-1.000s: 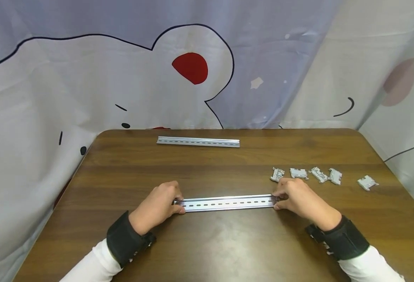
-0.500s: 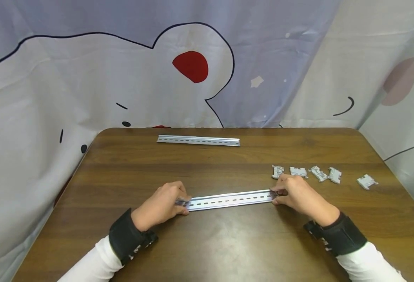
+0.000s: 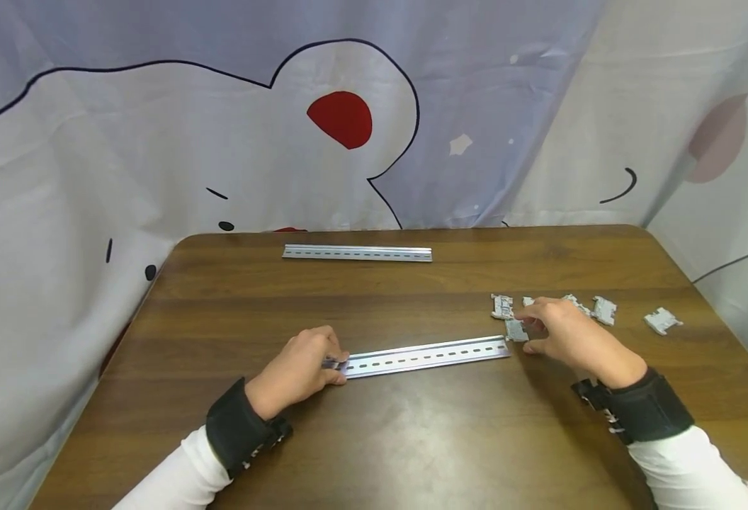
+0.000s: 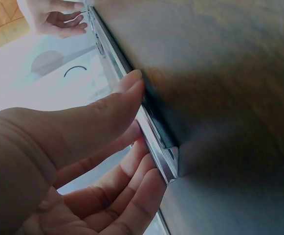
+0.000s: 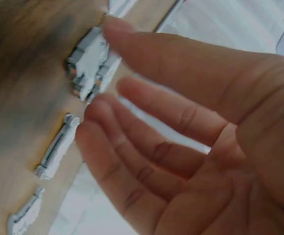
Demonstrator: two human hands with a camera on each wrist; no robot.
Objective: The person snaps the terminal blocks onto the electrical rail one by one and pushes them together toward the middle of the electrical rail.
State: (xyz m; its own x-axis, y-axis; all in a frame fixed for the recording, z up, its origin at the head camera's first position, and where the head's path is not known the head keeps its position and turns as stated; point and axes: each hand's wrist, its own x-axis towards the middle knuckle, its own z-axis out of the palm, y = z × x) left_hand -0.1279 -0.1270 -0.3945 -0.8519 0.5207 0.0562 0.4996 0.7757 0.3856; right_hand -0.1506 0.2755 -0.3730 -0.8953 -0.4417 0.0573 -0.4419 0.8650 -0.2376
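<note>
A silver slotted DIN rail (image 3: pixel 425 355) lies at a slight slant on the wooden table, its right end farther back. My left hand (image 3: pixel 299 367) pinches its left end, thumb on the near edge and fingers on the far edge, as the left wrist view of the rail (image 4: pixel 154 142) shows. Past the rail's right end, my right hand (image 3: pixel 562 334) hovers with thumb and fingers apart, holding nothing. A light grey terminal block (image 3: pixel 516 330) lies just left of its fingertips. Another terminal block (image 3: pixel 503 306) sits right behind that one.
A second DIN rail (image 3: pixel 358 253) lies near the table's back edge. More terminal blocks, including one (image 3: pixel 605 310) behind the right hand and one (image 3: pixel 663 321) farther right, lie on the table (image 3: pixel 412 439). A printed curtain (image 3: pixel 221 142) hangs behind.
My right hand has let go of the rail's right end and moved right and back to the terminal blocks. The rail has tilted, its right end swinging away; the left hand keeps its pinch.
</note>
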